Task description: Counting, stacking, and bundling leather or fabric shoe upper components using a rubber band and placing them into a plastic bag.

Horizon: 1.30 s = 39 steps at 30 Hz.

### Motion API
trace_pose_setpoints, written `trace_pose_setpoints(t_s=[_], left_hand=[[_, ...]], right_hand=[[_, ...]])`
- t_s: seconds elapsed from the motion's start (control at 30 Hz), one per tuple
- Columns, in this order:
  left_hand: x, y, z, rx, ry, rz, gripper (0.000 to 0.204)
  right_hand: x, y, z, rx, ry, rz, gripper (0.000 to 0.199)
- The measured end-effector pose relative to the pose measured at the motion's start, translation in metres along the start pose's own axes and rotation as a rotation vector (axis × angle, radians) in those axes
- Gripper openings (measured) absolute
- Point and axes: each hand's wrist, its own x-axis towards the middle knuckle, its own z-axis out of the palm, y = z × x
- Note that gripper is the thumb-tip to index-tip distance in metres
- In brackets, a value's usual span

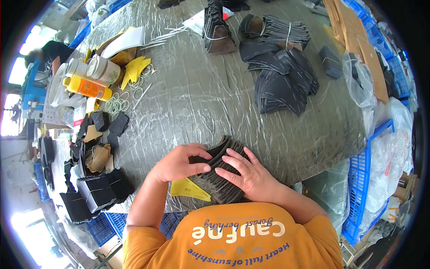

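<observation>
Head view, nearest the lower edge: the wearer's orange shirt (pixel 264 244) backs onto the rim of the tabletop (pixel 188 107). Just beyond it, close to that near edge, lies a stack of dark curved pieces (pixel 220 187). Its long axis runs roughly from the wearer toward the far side, with many layer edges crossing it like ridges and the narrower far end pointing away. A yellow flat piece (pixel 187 190) lies at the stack's left, its tapered tip pointing right and slightly toward the wearer.

The left hand (pixel 180 163) is at the stack's left side, thumb and forefinger apart with dark material between; whether they pinch it I cannot tell. The right hand (pixel 251 177) lies over the stack's right side with its fingers spread. Together the hands hide much of the stack's middle, so the count of layers is hard to make out.

Farther left are a black bundle (pixel 91 193), a tangle of pale bands (pixel 117 104) and an orange bottle (pixel 86 88) pointing left and away. Across the tabletop at right sits a fanned pile of dark pieces (pixel 278 92), and beyond it a tied bundle (pixel 284 32). At the top edge, another dark bundle (pixel 218 27) is cut off.
</observation>
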Motion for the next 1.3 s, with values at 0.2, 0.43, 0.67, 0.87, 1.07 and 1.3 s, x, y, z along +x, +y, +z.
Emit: trace_pose_setpoints(t_s=[0.2,0.43,0.67,0.87,1.07,1.3], left_hand=[[-0.001,-0.002,0.001,-0.015,-0.002,-0.035,0.037],[-0.001,-0.001,0.001,-0.060,-0.007,-0.082,0.024],[-0.003,-0.002,0.004,0.059,0.053,0.030,0.020],[-0.005,0.010,0.005,0.104,0.014,-0.023,0.024],[-0.003,0.007,0.008,-0.137,0.037,-0.228,0.025],[-0.005,0.006,0.007,0.035,-0.017,0.036,0.036]], right_hand=[[-0.002,-0.001,0.004,0.002,0.026,0.009,0.052],[-0.002,-0.002,0.004,-0.031,0.047,0.002,0.053],[-0.005,-0.002,0.005,0.006,0.070,0.015,0.053],[-0.006,-0.002,0.006,0.020,0.084,0.012,0.053],[-0.007,-0.002,0.008,0.032,0.106,0.013,0.053],[-0.009,-0.002,0.007,0.036,0.105,0.009,0.054]])
